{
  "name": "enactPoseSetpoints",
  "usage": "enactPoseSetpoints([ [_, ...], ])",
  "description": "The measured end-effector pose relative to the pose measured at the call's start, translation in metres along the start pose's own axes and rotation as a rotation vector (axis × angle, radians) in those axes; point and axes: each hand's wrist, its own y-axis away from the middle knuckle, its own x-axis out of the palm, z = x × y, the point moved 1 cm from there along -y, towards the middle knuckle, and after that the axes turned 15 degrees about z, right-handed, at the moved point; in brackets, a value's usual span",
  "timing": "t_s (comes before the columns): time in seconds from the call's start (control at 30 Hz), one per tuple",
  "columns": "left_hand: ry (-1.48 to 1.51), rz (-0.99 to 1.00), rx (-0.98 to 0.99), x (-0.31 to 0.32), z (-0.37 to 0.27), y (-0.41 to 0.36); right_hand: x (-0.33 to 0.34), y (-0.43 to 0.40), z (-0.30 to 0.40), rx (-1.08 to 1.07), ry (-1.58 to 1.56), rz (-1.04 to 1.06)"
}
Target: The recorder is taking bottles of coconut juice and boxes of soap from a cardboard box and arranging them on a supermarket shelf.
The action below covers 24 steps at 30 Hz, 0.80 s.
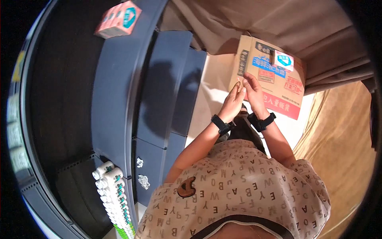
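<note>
My left hand (232,100) and my right hand (255,92) are close together in front of my body, above the near left part of a printed cardboard carton (270,85). A tiny pale pink and dark shape shows at my left fingertips; I cannot tell whether it is something held. The fingers of my right hand are loosely curved and apart, with nothing visible in them. On the carton's far right part lies a small pink-and-white pack (284,60) with a teal emblem. Both wrists wear black straps.
Dark grey metal shelving (113,89) runs along the left. A pink multipack (119,19) sits on it, far back. Rows of white bottles (115,186) stand at lower left, near crumpled clear plastic (143,181). Brown curtain fabric (215,24) hangs behind the carton.
</note>
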Motion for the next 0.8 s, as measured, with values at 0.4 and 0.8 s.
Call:
enactPoseSetpoints([
  [0.4,-0.008,0.111,-0.395,0.075,0.089,-0.232,-0.255,-0.066,-0.067,0.34,-0.017,-0.49],
  [0.8,0.013,0.073,-0.481,0.088,0.142,-0.347,-0.342,-0.132,-0.127,0.4,-0.045,-0.433],
])
